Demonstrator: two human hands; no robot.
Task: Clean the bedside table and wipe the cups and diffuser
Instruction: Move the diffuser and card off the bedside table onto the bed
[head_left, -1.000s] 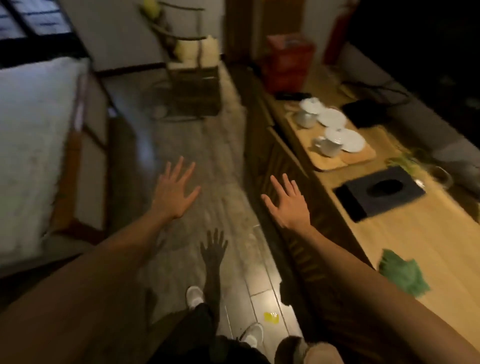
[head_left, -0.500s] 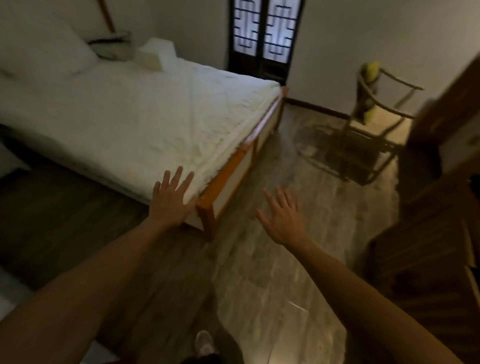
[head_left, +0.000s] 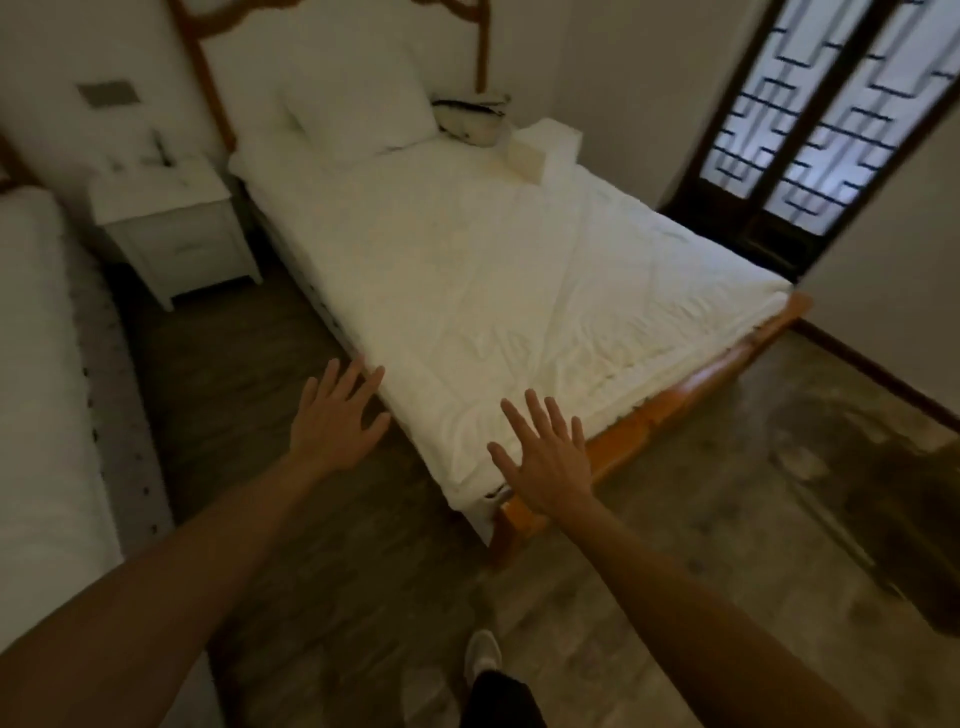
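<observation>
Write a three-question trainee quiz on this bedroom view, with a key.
1. True or false: the left hand holds a cloth.
2. Where does the bedside table stand? A) at the foot of the bed B) beside the head of the bed, between the two beds C) by the lattice doors
3. Fill in: both hands are ____ with fingers spread.

Key: 1 false, it is bare like the right hand; 2 B; 3 open.
</observation>
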